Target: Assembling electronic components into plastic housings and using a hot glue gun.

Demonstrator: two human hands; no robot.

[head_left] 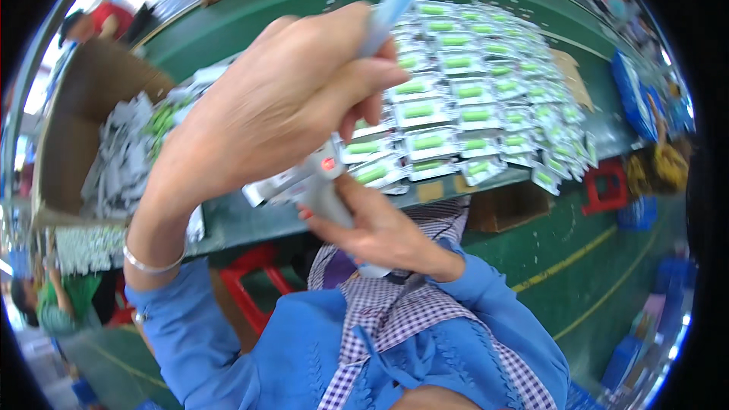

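Observation:
My left hand point(266, 106), with a bracelet at the wrist, is raised close to the view. Its fingers close on a long, light-blue, partly see-through strip point(406, 0) that slants up to the right; motion blurs it. Lower down, my right hand point(387, 228) curls around a pale grey, rounded object point(330, 201) whose exact kind I cannot make out. A small white piece with a red spot point(328, 164) shows at its upper end, below my left wrist. Overlapping rows of small clear-and-silver packets with green contents point(471, 93) cover the table to the right of my hands.
A cardboard box point(68, 129) holding silver and green packets stands at the left. The green table point(228, 220) has its near edge before my body. Red stools point(258, 281) are below it. Blue baskets point(634, 95) stand at the right, and other people are around.

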